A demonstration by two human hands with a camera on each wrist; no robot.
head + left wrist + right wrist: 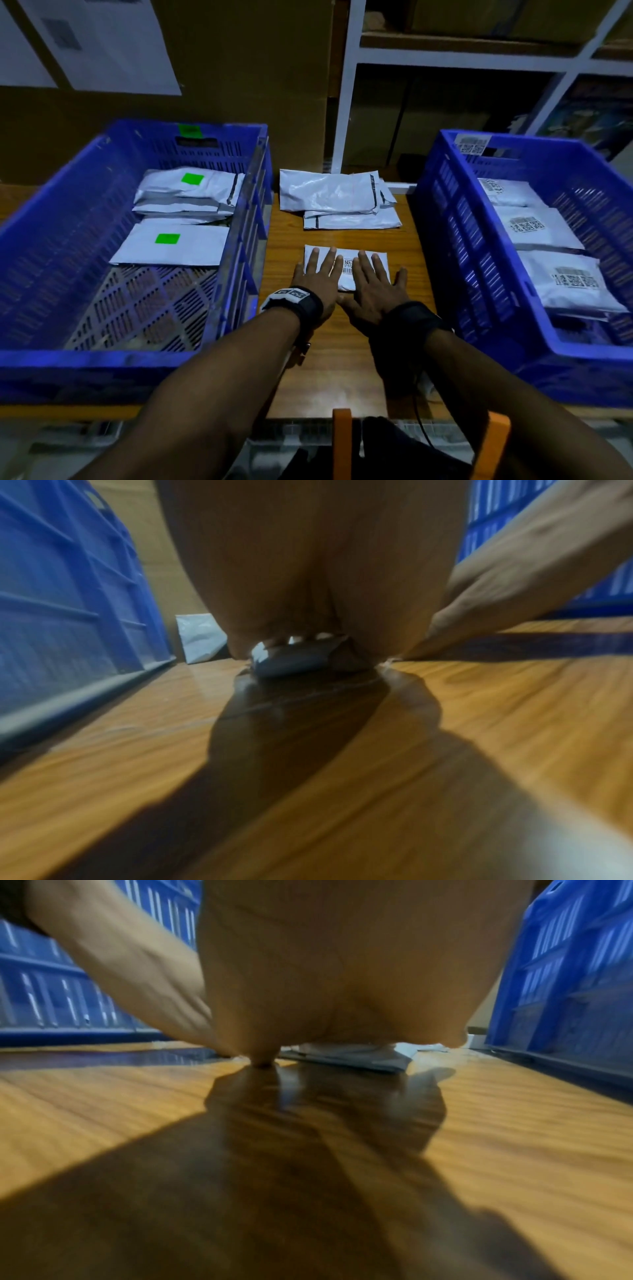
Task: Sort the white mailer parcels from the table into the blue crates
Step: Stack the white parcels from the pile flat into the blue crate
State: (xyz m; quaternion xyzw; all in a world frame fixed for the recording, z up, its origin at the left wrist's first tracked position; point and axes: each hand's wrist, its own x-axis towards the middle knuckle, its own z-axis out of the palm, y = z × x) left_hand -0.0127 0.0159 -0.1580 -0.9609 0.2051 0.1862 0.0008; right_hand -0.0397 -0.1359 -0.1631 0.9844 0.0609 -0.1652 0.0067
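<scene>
The left blue crate (68, 219) held white mailers marked with green stickers: a small stack (186, 193) toward its far end and a single flat one (171, 245) nearer the middle, with bare perforated floor in front. The right blue crate (455, 240) held three mailers (534, 226) in a row from far to near, each showing a printed barcode label.

Between the crates, on the wooden table (342, 342), a small white parcel (346, 265) lay flat with its long axis running left to right and its barcode label facing up. The left hand (317, 277) and the right hand (371, 287) both rested on it, palms down, fingers straight and spread (neither curled round it), the thumbs lying on the wood at its near edge. Beyond it, near the table's far edge, a loose pile of unsorted mailers (337, 200) lay overlapping, also lengthwise across the table.
</scene>
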